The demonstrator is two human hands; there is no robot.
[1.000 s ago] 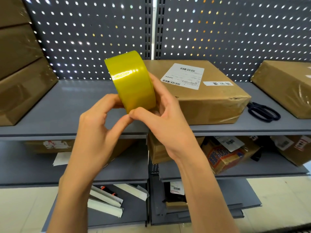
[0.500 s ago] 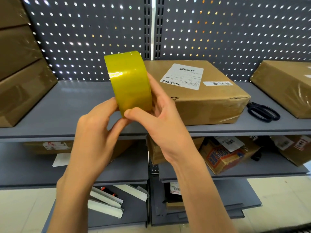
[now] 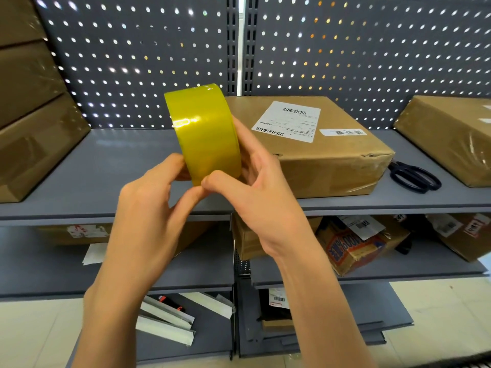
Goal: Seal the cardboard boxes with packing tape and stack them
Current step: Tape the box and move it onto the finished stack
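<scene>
1. A roll of yellow packing tape [image 3: 204, 134] is held up in front of the shelf [image 3: 111, 166], raised above its grey surface and standing on edge, with its broad glossy band turned toward the camera.
2. The roll is gripped by the right hand [image 3: 261, 200]: the thumb is pressed on the lower front of the band, and the fingers are curled behind the roll's right side.
3. The left hand [image 3: 148, 211] is brought to the roll's lower left edge; its thumb and forefinger are curled and pinched on the tape close to the right thumb, so that the two thumbs lie almost touching.
4. Whether a loose end of tape has been lifted cannot be told.
5. A cardboard box [image 3: 318, 147] with a white shipping label [image 3: 288, 120] is set on the shelf just behind and to the right of the roll, partly hidden by the right hand.
6. Black scissors [image 3: 414, 176] are laid flat on the shelf just beside the box's right edge.
7. Another cardboard box [image 3: 451, 134] is seen at the far right of the shelf, and stacked boxes [image 3: 29, 107] at the far left.
8. More parcels are kept on the lower shelf [image 3: 186, 266], below the hands.
</scene>
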